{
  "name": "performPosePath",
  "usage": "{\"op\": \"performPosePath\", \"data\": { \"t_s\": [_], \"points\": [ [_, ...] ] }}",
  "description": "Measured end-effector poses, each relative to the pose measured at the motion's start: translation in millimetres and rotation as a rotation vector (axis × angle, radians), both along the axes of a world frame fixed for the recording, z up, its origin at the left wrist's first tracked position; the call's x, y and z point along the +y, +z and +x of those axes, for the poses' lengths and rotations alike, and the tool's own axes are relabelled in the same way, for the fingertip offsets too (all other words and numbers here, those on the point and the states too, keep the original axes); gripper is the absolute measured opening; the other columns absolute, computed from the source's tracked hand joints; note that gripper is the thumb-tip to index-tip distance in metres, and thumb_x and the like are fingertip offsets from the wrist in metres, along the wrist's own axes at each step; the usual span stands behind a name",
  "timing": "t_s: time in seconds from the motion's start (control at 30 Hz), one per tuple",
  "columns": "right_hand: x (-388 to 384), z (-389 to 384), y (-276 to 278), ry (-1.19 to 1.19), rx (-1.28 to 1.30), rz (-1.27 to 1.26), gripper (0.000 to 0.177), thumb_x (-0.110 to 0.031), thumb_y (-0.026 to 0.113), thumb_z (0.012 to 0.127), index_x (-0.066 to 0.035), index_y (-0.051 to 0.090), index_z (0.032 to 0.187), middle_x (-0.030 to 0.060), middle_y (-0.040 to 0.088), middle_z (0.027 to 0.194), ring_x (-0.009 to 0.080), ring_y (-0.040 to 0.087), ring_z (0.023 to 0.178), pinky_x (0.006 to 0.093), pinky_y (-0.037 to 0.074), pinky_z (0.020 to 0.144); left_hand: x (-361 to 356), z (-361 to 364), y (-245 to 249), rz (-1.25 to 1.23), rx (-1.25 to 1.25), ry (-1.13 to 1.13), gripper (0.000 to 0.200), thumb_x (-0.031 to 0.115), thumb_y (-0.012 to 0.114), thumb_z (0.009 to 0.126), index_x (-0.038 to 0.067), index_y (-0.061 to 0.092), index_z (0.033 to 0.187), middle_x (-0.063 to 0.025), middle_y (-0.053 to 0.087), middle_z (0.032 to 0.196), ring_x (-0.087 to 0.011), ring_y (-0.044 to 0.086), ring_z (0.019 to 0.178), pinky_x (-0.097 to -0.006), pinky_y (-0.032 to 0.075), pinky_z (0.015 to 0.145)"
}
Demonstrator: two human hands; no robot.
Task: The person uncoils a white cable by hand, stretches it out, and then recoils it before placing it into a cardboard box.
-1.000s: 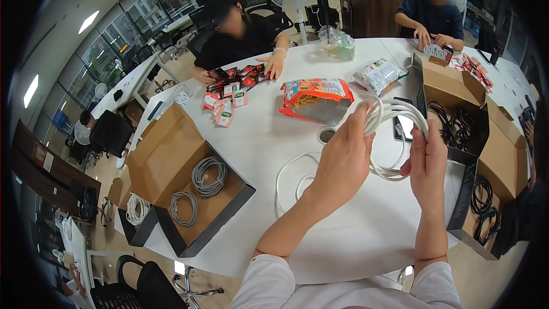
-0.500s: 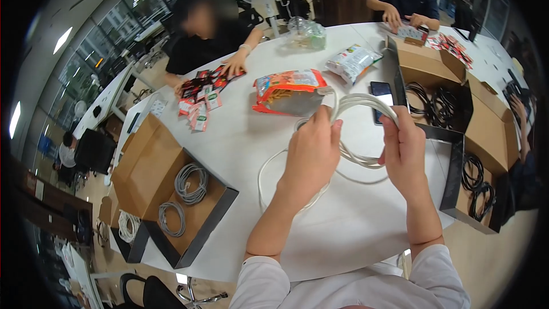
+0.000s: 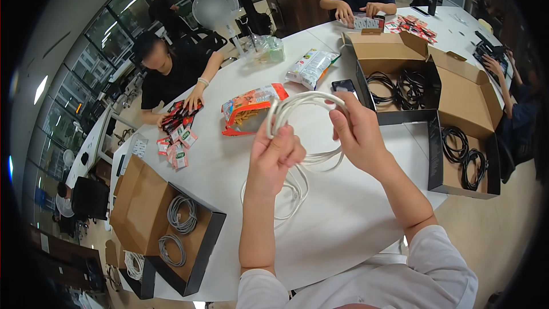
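A white cable [image 3: 302, 98] hangs in loose loops between my two hands above the table. My left hand [image 3: 273, 157] is closed around the left side of the coil, with the fingers curled in. On the opposite side, my right hand [image 3: 359, 134] grips the loops between thumb and fingers. More of the cable trails below onto the white tabletop in a loose loop by my left wrist. Its ends cannot be made out. Just beyond my hands lie an opened orange snack bag [image 3: 247, 115] and a dark phone [image 3: 343, 86].
Grey coiled cables lie in an open box [image 3: 214, 234] at left; white cable fills a smaller box [image 3: 141, 286]. Black cables lie in two boxes [image 3: 394, 115] [image 3: 464, 186] at right. A silver snack bag [image 3: 311, 68] stands farther back. Two people handle small packets across the table.
My left hand has turned and curled its fingers in on the coil, while my right hand has shifted along the loops. The view has swung right, so the surroundings appear farther left.
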State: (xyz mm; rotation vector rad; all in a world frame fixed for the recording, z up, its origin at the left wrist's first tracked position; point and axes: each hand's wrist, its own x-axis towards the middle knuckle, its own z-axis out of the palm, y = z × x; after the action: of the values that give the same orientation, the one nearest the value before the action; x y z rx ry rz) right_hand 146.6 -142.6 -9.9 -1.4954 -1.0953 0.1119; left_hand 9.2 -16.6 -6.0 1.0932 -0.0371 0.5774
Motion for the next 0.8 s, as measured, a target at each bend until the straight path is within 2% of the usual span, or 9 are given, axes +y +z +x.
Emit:
{"op": "performPosePath", "data": {
  "t_s": [0.1,0.13,0.23,0.27,0.4,0.53,0.63,0.73,0.8],
  "points": [
    [2.5,5.2,-0.9,-0.073,-0.240,0.282,0.032,-0.016,0.056,0.094,0.001,0.049,0.121,0.0150,0.056,0.092,0.0241,0.056,0.084,0.0331,0.045,0.073,5.4,-4.4,-0.5,-0.116,-0.038,0.050,0.018,0.022,0.047,0.100,0.009,0.055,0.107,0.0075,0.023,0.060,-0.0045,0.020,0.049,-0.0232,0.020,0.048],
    [-1.3,12.1,-2.1,-0.121,-0.335,0.239,0.043,-0.018,0.057,0.092,0.001,0.044,0.128,0.0174,0.050,0.112,0.0274,0.051,0.100,0.0365,0.042,0.084,12.9,-5.4,-1.6,-0.156,-0.053,0.074,0.017,0.023,0.048,0.099,0.008,0.055,0.106,0.0075,0.024,0.060,-0.0044,0.020,0.048,-0.0230,0.019,0.047],
    [1.0,11.6,-2.4,-0.360,-0.341,0.289,0.043,-0.016,0.057,0.092,0.001,0.042,0.129,0.0170,0.048,0.116,0.0278,0.050,0.104,0.0376,0.042,0.086,20.3,-7.3,2.0,-0.334,-0.110,0.169,0.016,0.021,0.048,0.099,0.006,0.052,0.098,0.0062,0.024,0.061,-0.0054,0.019,0.048,-0.0231,0.019,0.047],
    [1.8,11.9,-3.8,-0.358,-0.284,0.220,0.049,-0.017,0.057,0.092,0.001,0.038,0.134,0.0154,0.045,0.122,0.0259,0.049,0.108,0.0360,0.042,0.088,24.2,-6.9,1.8,-0.384,-0.146,0.174,0.016,0.020,0.047,0.100,0.006,0.051,0.097,0.0059,0.024,0.061,-0.0058,0.020,0.048,-0.0231,0.020,0.047],
    [3.4,16.7,-14.8,0.197,0.382,0.071,0.053,-0.025,0.054,0.097,0.000,0.036,0.140,0.0103,0.051,0.123,0.0202,0.051,0.112,0.0316,0.044,0.091,26.9,-5.6,-1.8,-0.550,-0.212,0.225,0.016,0.017,0.043,0.101,0.004,0.049,0.094,0.0046,0.025,0.061,-0.0073,0.021,0.051,-0.0237,0.023,0.049],
    [-2.1,10.5,3.1,0.558,0.587,0.130,0.049,-0.028,0.051,0.099,-0.003,0.039,0.140,0.0077,0.057,0.122,0.0168,0.054,0.111,0.0331,0.045,0.091,26.1,1.1,-7.7,-0.646,-0.231,0.297,0.017,0.016,0.042,0.101,0.006,0.046,0.089,0.0038,0.026,0.062,-0.0085,0.023,0.053,-0.0249,0.026,0.053],
    [-5.3,6.8,5.6,0.530,0.559,0.135,0.045,-0.025,0.046,0.100,-0.004,0.040,0.139,0.0086,0.055,0.124,0.0164,0.054,0.113,0.0338,0.045,0.092,25.9,5.4,-11.4,-0.668,-0.232,0.326,0.018,0.016,0.042,0.101,0.007,0.045,0.086,0.0035,0.026,0.063,-0.0092,0.024,0.054,-0.0254,0.028,0.054],
    [2.8,4.4,-1.0,0.247,0.555,0.105,0.043,-0.027,0.047,0.100,-0.003,0.044,0.136,0.0083,0.058,0.122,0.0167,0.056,0.110,0.0342,0.046,0.091,25.9,4.8,-13.6,-0.666,-0.209,0.263,0.017,0.016,0.042,0.101,0.008,0.045,0.086,0.0036,0.026,0.063,-0.0090,0.024,0.055,-0.0254,0.028,0.055],
    [5.5,12.5,-8.6,0.426,0.797,0.141,0.043,-0.029,0.048,0.100,-0.003,0.045,0.134,0.0077,0.059,0.121,0.0156,0.056,0.109,0.0328,0.046,0.090,25.1,4.9,-12.5,-0.639,-0.171,0.184,0.015,0.017,0.043,0.101,0.009,0.046,0.089,0.0042,0.026,0.063,-0.0079,0.024,0.055,-0.0252,0.029,0.055]
  ]
}}
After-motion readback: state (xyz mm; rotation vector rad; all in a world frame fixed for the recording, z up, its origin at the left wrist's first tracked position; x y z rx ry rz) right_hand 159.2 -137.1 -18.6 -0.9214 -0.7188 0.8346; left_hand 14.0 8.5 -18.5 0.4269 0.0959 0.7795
